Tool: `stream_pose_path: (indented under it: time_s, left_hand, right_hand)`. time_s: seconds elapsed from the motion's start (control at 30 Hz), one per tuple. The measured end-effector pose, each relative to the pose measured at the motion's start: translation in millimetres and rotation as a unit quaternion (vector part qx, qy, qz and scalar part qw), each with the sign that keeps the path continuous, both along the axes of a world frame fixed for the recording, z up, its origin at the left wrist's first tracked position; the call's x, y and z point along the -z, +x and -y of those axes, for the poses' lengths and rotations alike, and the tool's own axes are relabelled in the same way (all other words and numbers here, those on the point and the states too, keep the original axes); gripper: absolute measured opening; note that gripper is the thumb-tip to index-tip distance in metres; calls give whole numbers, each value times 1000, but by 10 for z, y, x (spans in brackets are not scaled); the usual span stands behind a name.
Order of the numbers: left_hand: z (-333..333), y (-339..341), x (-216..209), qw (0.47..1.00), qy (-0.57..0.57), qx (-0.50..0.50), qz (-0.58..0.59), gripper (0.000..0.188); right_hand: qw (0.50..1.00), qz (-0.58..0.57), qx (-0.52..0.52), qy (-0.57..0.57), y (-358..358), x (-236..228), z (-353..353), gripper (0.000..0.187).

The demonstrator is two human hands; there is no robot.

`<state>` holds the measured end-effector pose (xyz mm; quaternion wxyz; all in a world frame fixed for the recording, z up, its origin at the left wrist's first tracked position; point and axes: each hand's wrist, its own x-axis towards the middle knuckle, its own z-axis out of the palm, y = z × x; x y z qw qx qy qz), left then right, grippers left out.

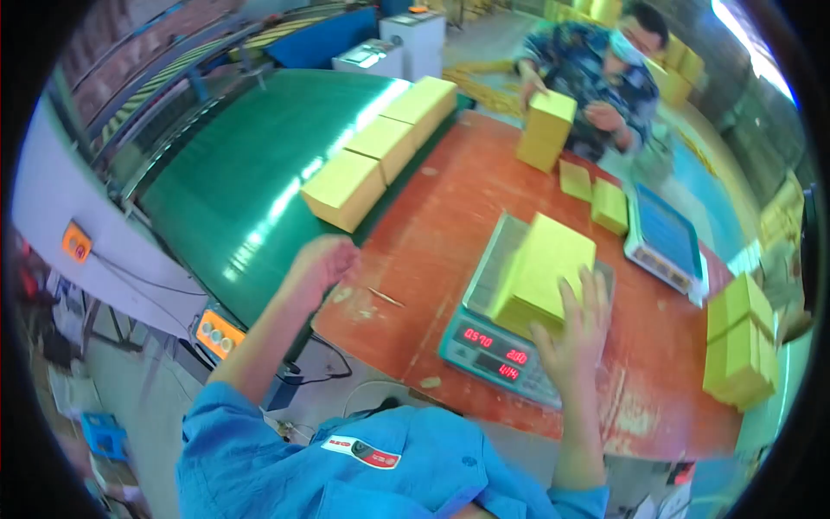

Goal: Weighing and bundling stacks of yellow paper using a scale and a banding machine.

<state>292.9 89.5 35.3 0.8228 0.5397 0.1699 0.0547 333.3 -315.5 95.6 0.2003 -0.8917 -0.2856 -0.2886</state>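
Note:
A tall stack of yellow paper sheets point(553, 259) sits on a digital scale point(488, 303) with a lit red display. My right hand point(575, 320) is at the stack's right front side, its fingers spread, thumb apart, and fingertips against or very close to the paper. My left hand point(327, 262) hangs over the left edge of the red table point(432, 225), with its fingers curled in and nothing visible in them. Just beyond it, a row of yellow paper stacks point(346, 186) stands along the edge of a green conveyor belt point(233, 173).
Across the table a masked co-worker point(596, 78) has one hand on a tall yellow stack point(546, 130). Small yellow stacks point(609, 206) lie beside a blue-topped scale point(664, 229). More stacks point(739, 346) stand at the right edge. An orange switch box point(218, 334) is below the belt.

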Motion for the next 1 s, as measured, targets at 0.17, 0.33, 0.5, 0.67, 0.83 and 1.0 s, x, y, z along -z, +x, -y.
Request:
stream_pose_path:
  time_s: [0.17, 0.33, 0.5, 0.67, 0.83, 1.0]
  left_hand:
    - [-1713, 694, -17, 888, 410, -208, 19, 37]
    - [-2784, 1460, 461, 819, 564, -24, -107, 40]
    - [-2258, 1590, 652, 940, 263, 159, -148, 47]
    - [-1965, 1441, 516, 923, 248, 260, -138, 51]
    - [-873, 1319, 518, 706, 407, 563, -136, 69]
    - [372, 722, -37, 493, 537, 684, -7, 88]
  right_hand:
    - [957, -107, -241, 124, -703, 288, -726, 41]
    - [884, -379, -231, 147, -1253, 1592, -1168, 20]
    - [808, -457, -82, 362, -1349, 1938, -1129, 20]
    - [833, -412, -94, 358, -1298, 1894, -1139, 19]
    - [779, -485, -108, 381, -1245, 1877, -1043, 20]
    - [935, -170, -134, 280, -1104, 921, -1094, 26]
